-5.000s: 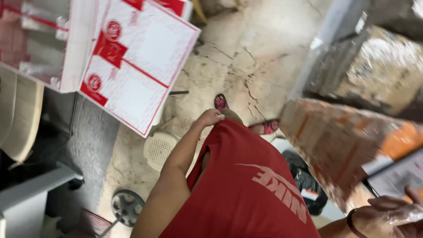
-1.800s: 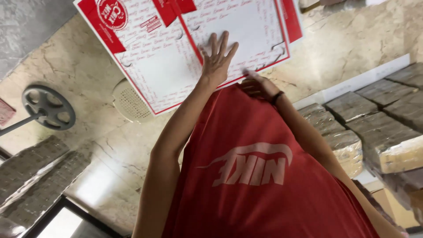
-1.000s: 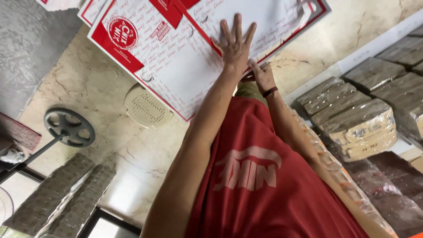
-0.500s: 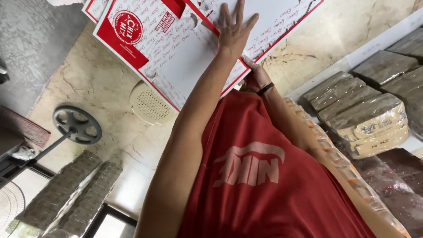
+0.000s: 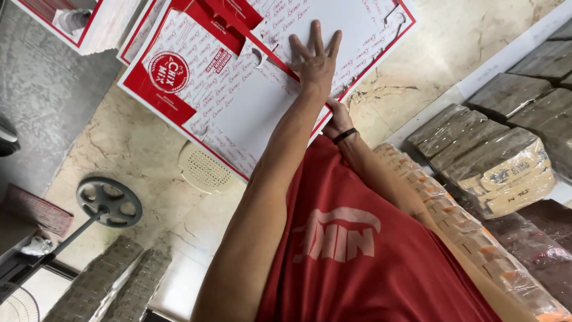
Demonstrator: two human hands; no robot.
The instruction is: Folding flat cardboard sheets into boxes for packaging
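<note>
A flat red-and-white printed cardboard box blank (image 5: 238, 113) lies unfolded on the marble floor in front of me. My left hand (image 5: 314, 62) rests flat on its white panel with the fingers spread. My right hand (image 5: 337, 121), with a black band at the wrist, grips the near edge of the same blank just below the left hand; its fingers are partly hidden by the cardboard. My red shirt fills the lower middle of the view.
More red-and-white blanks are stacked at the top left (image 5: 89, 24). A round white floor drain (image 5: 205, 169) and a round fan base (image 5: 109, 201) lie to the left. Plastic-wrapped bundles of flat cardboard (image 5: 494, 167) line the right; other bundles (image 5: 107, 283) sit at the bottom left.
Five seconds ago my left arm hung beside me; both hands have since reached the blank. Over the last second they stay on it while the view shifts slightly.
</note>
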